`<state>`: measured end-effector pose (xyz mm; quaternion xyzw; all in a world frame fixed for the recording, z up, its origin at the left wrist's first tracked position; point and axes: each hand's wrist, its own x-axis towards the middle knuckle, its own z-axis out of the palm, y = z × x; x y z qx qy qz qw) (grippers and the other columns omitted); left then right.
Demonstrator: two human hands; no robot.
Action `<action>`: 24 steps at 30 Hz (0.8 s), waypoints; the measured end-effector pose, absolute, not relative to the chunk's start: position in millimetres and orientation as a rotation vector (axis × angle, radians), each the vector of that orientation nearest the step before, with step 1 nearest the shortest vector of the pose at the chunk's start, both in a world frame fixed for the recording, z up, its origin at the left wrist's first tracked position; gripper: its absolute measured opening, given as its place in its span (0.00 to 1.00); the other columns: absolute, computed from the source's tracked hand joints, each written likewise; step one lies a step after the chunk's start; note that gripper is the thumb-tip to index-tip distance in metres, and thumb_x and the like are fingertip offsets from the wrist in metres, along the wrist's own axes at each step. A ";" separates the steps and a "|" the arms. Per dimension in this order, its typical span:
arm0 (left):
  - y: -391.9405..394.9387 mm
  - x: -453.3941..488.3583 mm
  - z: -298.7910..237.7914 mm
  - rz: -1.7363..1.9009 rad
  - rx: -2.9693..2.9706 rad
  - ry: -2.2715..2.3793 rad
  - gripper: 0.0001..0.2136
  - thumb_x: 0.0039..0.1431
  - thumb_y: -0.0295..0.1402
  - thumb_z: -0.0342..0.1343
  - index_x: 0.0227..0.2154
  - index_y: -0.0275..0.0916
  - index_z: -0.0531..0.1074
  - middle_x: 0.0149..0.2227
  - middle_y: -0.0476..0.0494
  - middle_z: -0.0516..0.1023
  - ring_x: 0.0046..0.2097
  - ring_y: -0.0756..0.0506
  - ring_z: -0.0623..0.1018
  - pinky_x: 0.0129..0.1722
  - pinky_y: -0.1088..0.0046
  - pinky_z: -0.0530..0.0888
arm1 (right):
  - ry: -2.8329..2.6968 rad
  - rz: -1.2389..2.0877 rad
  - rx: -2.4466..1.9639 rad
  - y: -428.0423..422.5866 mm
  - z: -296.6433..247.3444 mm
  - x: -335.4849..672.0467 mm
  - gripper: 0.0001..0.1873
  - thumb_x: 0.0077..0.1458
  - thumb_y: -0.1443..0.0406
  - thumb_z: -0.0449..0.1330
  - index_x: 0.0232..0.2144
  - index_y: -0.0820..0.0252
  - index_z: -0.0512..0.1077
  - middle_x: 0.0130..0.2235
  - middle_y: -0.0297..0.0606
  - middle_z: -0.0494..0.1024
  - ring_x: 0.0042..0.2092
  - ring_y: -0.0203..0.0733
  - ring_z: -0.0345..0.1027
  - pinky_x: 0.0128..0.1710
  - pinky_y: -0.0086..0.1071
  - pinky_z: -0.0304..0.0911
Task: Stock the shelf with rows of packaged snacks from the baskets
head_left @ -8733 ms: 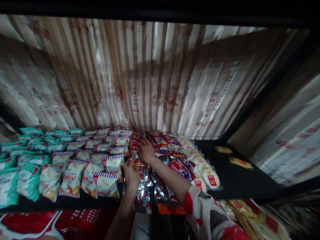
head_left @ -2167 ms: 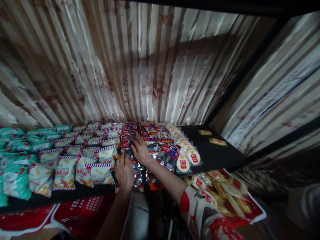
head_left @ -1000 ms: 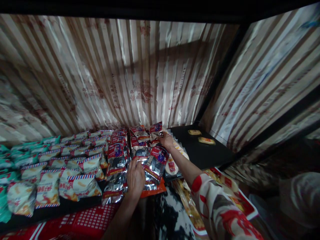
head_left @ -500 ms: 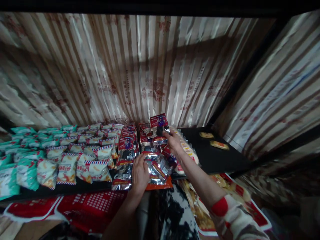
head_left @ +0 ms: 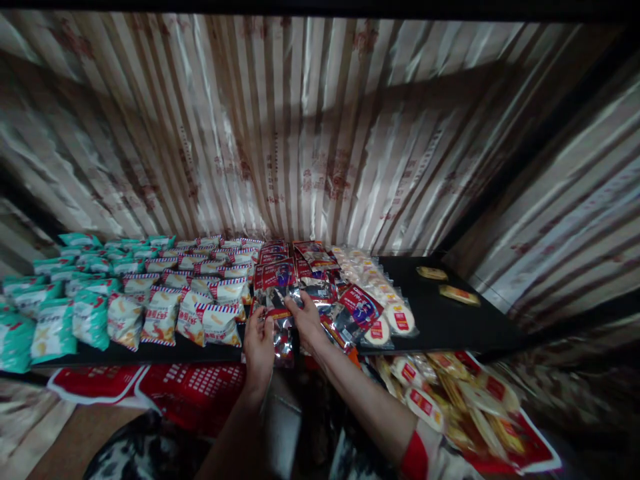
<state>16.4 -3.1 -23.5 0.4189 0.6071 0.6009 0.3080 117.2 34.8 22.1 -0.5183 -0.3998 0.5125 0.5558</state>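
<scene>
Over shelf's [head_left: 445,327] front edge, mid-length: red-and-silver packet [head_left: 275,288]
Right hand [head_left: 307,323]: nearly closed, thumb and fingers pinching packet's lower right corner
Left hand [head_left: 259,343]: fingers curled at lower left corner; can't tell if pinching
Toward left end: striped-top bags [head_left: 215,325]

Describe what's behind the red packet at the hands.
Behind the red packet, similar packets lie one behind another, with the striped curtain beyond. Whatever sits directly behind its printed face is covered.
</scene>
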 end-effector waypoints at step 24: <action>55.5 21.3 7.7 1.263 1.938 2.003 0.23 0.56 0.25 0.45 0.56 0.37 0.60 0.57 0.38 0.65 0.59 0.41 0.63 0.58 0.59 0.63 | -1.307 0.826 -1.549 133.8 33.1 110.6 0.16 0.45 0.63 0.58 0.39 0.61 0.70 0.39 0.42 0.76 0.41 0.44 0.70 0.43 0.35 0.62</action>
